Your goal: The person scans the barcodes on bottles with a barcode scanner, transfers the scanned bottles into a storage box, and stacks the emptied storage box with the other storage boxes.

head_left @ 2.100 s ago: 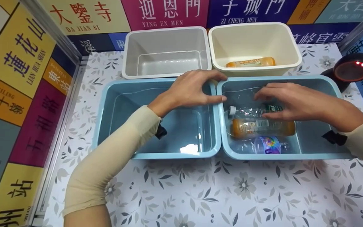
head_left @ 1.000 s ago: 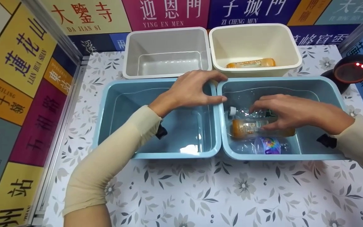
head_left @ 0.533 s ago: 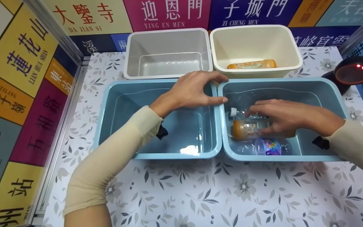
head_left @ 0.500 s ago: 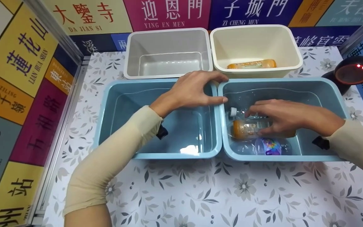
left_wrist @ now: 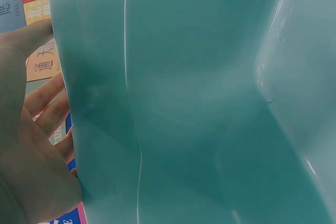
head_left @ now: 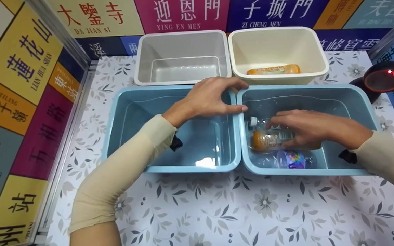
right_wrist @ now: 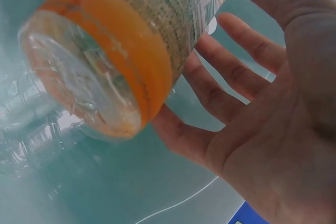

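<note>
The right hand (head_left: 308, 125) sits lower and nearer the person than in the earliest head view, its fingers and thumb curved round the orange bottle (head_left: 264, 140). That bottle lies in the right blue bin (head_left: 306, 172), between a white-capped clear bottle (head_left: 261, 122) and a purple-labelled bottle (head_left: 292, 159). The left hand (head_left: 209, 97), thumb and fingers spread apart, rests where the two blue bins' rims meet.

Cream sleeves (head_left: 125, 171), one pair, plain.
Through my feed I list: left hand (head_left: 209, 97), right hand (head_left: 308, 128), bare-fingered; cuffs (head_left: 162, 124) snug, behind the fingers (right_wrist: 233, 71); left sleeve creased farther back, hemmed farthest from the fingers; one small black fitting (head_left: 175, 142) beside each cuff.
</note>
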A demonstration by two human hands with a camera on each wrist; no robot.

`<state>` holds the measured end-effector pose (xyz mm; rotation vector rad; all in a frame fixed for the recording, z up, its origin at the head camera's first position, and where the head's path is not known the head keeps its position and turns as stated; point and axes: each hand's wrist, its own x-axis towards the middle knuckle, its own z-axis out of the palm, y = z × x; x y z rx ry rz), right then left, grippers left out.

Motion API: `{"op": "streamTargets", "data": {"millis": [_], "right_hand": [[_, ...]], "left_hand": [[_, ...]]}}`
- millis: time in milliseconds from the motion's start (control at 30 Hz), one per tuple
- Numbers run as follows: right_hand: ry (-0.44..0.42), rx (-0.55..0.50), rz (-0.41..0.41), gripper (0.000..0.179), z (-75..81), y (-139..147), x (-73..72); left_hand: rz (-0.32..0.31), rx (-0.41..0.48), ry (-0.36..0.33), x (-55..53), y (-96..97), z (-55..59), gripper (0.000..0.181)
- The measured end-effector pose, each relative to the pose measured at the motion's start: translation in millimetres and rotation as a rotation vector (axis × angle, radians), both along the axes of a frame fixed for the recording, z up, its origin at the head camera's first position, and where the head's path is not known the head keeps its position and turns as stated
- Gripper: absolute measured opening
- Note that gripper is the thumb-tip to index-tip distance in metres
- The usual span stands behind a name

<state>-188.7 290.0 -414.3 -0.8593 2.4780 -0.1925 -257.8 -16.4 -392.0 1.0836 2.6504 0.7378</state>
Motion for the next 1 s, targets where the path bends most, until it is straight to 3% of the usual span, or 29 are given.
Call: {"op": "streamTargets", "data": {"millis": [1000], "right_hand": [[0.049, -0.022, 0.055, 0.056, -1.8, -3.0, 3.0]], "left_hand": [[0.000, 0.002, -0.015, 0.6, 0.1, 0.0, 0.070]]}}
